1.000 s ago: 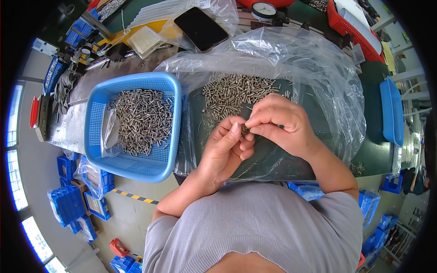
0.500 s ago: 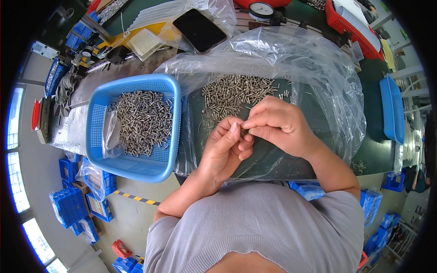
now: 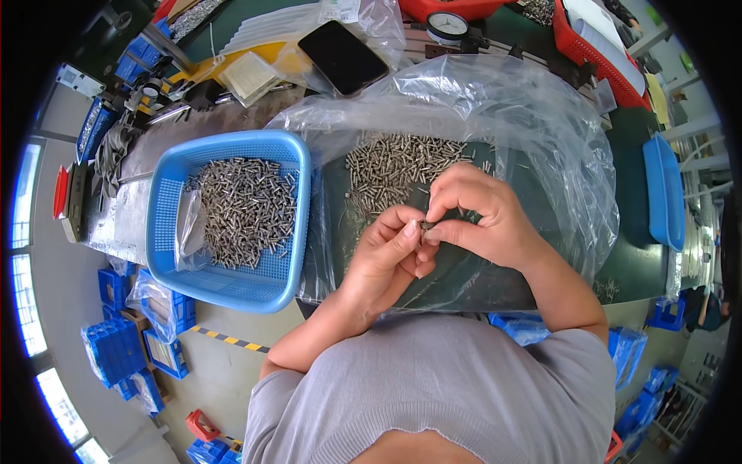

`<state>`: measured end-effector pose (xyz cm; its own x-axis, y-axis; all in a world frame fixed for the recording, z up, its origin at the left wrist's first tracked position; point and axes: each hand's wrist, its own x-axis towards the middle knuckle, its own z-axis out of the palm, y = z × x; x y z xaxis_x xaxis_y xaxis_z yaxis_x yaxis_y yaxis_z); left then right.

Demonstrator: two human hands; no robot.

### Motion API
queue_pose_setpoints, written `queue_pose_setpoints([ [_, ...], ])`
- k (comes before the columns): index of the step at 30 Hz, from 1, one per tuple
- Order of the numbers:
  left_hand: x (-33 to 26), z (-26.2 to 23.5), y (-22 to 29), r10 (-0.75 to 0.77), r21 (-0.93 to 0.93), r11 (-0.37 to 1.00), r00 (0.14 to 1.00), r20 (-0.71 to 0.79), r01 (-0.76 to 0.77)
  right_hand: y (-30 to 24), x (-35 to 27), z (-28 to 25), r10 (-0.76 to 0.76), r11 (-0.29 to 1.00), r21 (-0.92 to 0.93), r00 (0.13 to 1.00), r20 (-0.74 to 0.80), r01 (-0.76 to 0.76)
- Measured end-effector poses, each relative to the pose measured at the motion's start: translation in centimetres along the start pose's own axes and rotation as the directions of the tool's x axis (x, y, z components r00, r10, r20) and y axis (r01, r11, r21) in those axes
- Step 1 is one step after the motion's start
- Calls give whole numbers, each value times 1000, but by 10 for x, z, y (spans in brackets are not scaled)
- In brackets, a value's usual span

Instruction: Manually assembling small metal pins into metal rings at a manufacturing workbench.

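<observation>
My left hand (image 3: 390,251) is closed, its thumb and forefinger pinching a small metal pin (image 3: 425,225). Opposite it, my right hand (image 3: 483,213) pinches at the same pin with thumb and forefinger, and the tips of both hands nearly meet. The fingers cover most of the pin, so its exact shape is hidden. Just beyond my hands, a loose pile of small metal pins (image 3: 394,166) lies on clear plastic sheeting (image 3: 556,155). To the left stands a blue plastic basket (image 3: 302,232) holding a heap of similar metal pins (image 3: 246,209).
A black phone (image 3: 344,57) rests at the back, near a dial gauge (image 3: 447,27). Red baskets (image 3: 610,69) sit at the far right, and a blue tray (image 3: 665,193) is at the table's right edge. Blue crates (image 3: 116,352) are stacked on the floor at left.
My right hand's fingers have lifted and spread slightly, showing more of the pinched pin. Both hands have shifted a little to the right in the picture. Basket and piles look unchanged.
</observation>
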<state>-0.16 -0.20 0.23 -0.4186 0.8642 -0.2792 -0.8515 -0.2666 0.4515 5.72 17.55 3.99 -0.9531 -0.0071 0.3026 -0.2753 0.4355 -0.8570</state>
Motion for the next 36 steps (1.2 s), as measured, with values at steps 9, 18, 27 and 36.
queue_pose_setpoints([
  [9,2,-5,0,64,-110,993,994,94,-53,19,5,3,-98,878,-476,990,-97,40],
  [18,5,-5,0,76,-116,991,993,93,-65,27,5,7,-98,822,-566,995,-34,61],
  [27,2,-5,-1,67,-91,994,995,70,-60,1,1,-3,283,922,260,958,53,-287],
  [36,1,-1,-2,52,-31,998,998,22,-52,-1,0,2,273,921,260,957,96,-289],
])
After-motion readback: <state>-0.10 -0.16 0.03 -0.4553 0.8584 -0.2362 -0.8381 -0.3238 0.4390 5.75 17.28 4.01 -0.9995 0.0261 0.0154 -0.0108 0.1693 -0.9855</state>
